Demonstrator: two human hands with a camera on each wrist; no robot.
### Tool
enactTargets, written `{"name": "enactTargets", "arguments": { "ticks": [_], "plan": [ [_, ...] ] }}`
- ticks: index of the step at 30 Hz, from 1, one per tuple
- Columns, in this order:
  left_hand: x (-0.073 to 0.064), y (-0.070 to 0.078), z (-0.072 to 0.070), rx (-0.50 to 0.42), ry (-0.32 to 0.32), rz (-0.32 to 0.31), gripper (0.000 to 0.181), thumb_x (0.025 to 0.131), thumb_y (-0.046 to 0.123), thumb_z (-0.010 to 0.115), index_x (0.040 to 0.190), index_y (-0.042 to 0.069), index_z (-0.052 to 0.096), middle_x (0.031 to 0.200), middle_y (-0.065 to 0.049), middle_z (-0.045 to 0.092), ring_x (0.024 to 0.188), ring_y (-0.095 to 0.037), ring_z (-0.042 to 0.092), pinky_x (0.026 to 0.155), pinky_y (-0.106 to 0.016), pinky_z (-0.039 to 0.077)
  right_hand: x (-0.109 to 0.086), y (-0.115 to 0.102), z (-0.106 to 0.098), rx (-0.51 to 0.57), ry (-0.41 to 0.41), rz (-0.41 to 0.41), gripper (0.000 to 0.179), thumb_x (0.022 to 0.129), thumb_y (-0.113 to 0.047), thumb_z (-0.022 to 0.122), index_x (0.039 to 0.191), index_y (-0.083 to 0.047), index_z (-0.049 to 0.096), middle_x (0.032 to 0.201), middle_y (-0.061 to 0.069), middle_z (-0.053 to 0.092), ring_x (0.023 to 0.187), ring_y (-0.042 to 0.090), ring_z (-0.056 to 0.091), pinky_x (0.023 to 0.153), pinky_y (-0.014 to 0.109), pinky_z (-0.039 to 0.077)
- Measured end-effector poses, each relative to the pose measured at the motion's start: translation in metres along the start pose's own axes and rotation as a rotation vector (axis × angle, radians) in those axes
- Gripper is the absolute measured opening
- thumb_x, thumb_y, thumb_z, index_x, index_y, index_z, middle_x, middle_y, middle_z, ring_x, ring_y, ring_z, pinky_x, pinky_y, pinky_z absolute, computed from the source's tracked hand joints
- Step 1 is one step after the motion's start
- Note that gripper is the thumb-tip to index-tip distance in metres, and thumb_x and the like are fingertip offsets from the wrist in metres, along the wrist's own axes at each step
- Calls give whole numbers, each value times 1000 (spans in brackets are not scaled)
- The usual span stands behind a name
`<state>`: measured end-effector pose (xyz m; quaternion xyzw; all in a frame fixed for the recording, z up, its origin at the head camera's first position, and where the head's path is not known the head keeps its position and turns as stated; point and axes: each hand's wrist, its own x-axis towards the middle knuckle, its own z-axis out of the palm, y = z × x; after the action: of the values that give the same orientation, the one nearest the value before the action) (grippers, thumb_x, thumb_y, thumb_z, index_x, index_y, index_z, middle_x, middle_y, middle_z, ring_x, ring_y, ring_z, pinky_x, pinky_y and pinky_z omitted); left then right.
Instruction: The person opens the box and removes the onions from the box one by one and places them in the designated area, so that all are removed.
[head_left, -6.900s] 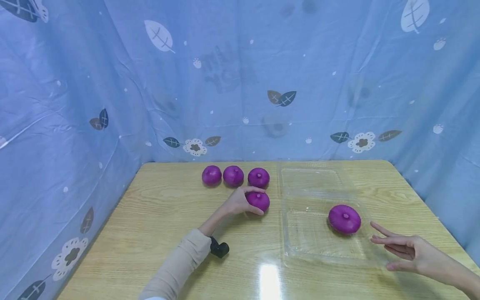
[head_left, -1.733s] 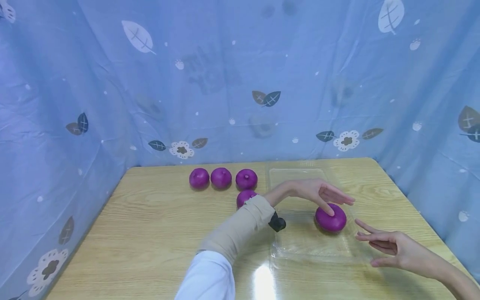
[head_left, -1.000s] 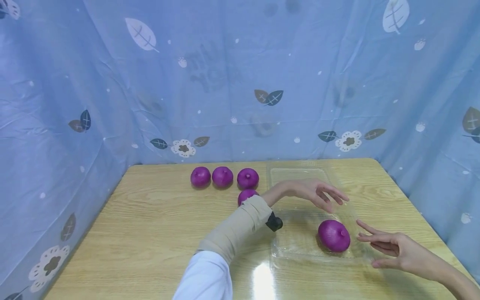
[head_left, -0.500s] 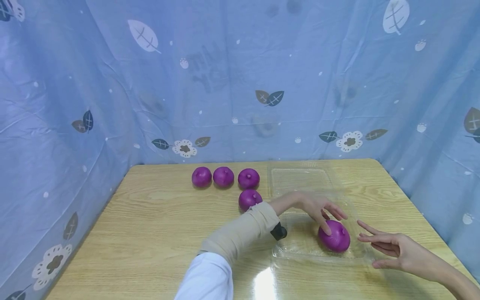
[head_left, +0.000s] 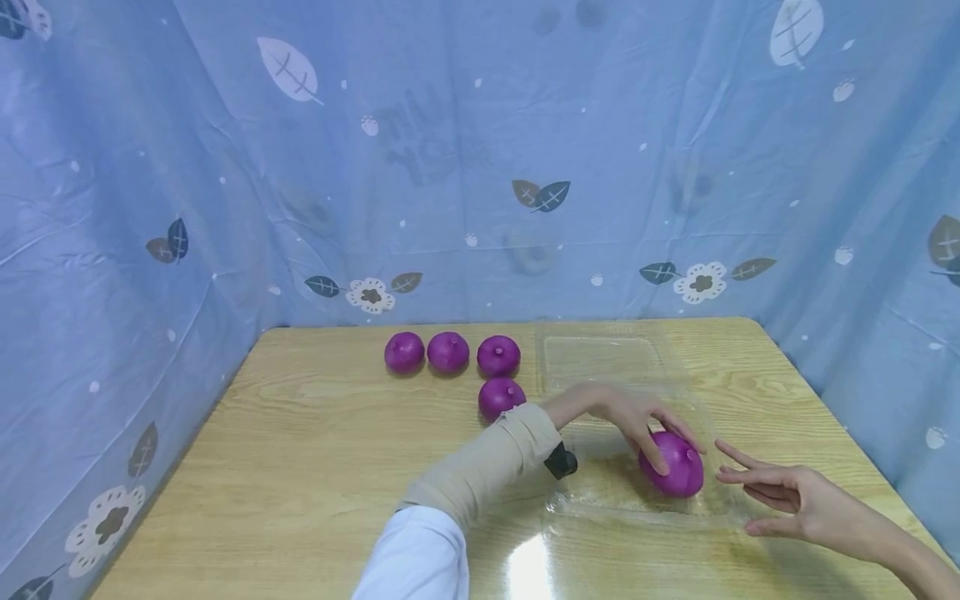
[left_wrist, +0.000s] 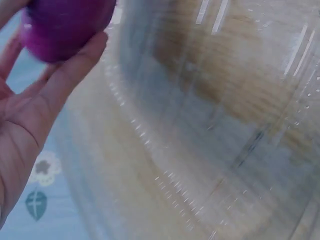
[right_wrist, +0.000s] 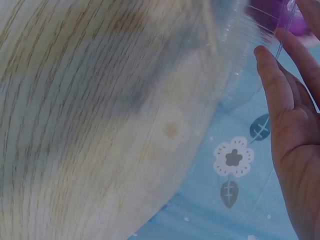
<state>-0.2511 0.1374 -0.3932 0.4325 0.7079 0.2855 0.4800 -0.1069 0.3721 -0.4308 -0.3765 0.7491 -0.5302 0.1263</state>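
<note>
In the head view my left hand (head_left: 628,417) reaches over a clear plastic clamshell container (head_left: 637,513) and grips a purple onion (head_left: 681,477) in its near tray. The left wrist view shows thumb and fingers round this onion (left_wrist: 67,30); its underside is partly hidden in the head view. My right hand (head_left: 802,504) is at the container's right side, fingers extended and thumb apart. In the right wrist view the hand (right_wrist: 295,125) lies against or close beside the clear wall (right_wrist: 232,65); contact is hard to tell.
Left of the container, a purple onion (head_left: 405,352), a second onion (head_left: 448,352) and a third onion (head_left: 498,356) form a row. Another onion (head_left: 501,397) lies in front, partly behind the left sleeve (head_left: 480,467). The container's lid (head_left: 603,358) lies flat towards the blue curtain (head_left: 480,167).
Earliest, my left hand held an onion left of the container. Later it was above the container's onion, came off as that onion shifted nearer, and now grips it. My right hand has stayed put.
</note>
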Motion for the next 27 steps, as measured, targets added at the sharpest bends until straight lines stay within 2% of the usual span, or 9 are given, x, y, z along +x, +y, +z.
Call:
{"name": "enactTargets", "arguments": {
  "ticks": [3, 6, 11, 16, 19, 27],
  "plan": [
    [-11, 5, -6, -47, 53, 49, 57, 82, 3, 74, 134, 19, 56, 124, 14, 52, 104, -3, 53, 77, -25, 57, 1, 0, -1, 0, -7, 8, 53, 82, 16, 62, 133, 15, 45, 156, -17, 22, 130, -4, 35, 95, 14, 44],
    [-24, 12, -13, -62, 109, 125, 52, 84, 5, 72, 132, 18, 56, 124, 13, 50, 109, -3, 49, 80, -24, 56, 2, -1, -2, -7, -7, 9, 53, 82, 16, 62, 132, 14, 46, 155, -19, 23, 129, -4, 37, 93, 16, 46],
    [-49, 19, -21, -21, 194, 265, 51, 84, 8, 72, 130, 17, 52, 131, 12, 47, 115, -3, 47, 85, -21, 53, 4, -1, -1, -15, -10, 9, 52, 82, 17, 62, 132, 14, 47, 154, -21, 23, 128, -3, 39, 93, 16, 47],
    [-73, 14, -25, -5, 260, 368, 56, 84, 6, 72, 135, 13, 50, 134, 5, 48, 114, -2, 48, 89, -21, 52, 4, 0, -1, 1, -16, 28, 53, 83, 18, 60, 133, 14, 45, 154, -22, 22, 128, -4, 39, 93, 14, 46],
    [-86, 6, -24, 11, 330, 400, 55, 84, 7, 72, 134, 12, 51, 134, 4, 48, 114, -3, 49, 89, -21, 51, 3, 1, -1, 4, -16, 23, 53, 83, 19, 59, 134, 13, 44, 155, -21, 21, 128, -4, 39, 93, 14, 46],
    [-118, -18, -21, 28, 519, 402, 57, 81, 10, 77, 133, 16, 55, 135, 5, 51, 112, -7, 52, 87, -22, 53, 1, 4, -2, 39, -24, -4, 57, 81, 22, 58, 135, 15, 42, 156, -19, 19, 129, -3, 38, 95, 12, 43]
  ]
}}
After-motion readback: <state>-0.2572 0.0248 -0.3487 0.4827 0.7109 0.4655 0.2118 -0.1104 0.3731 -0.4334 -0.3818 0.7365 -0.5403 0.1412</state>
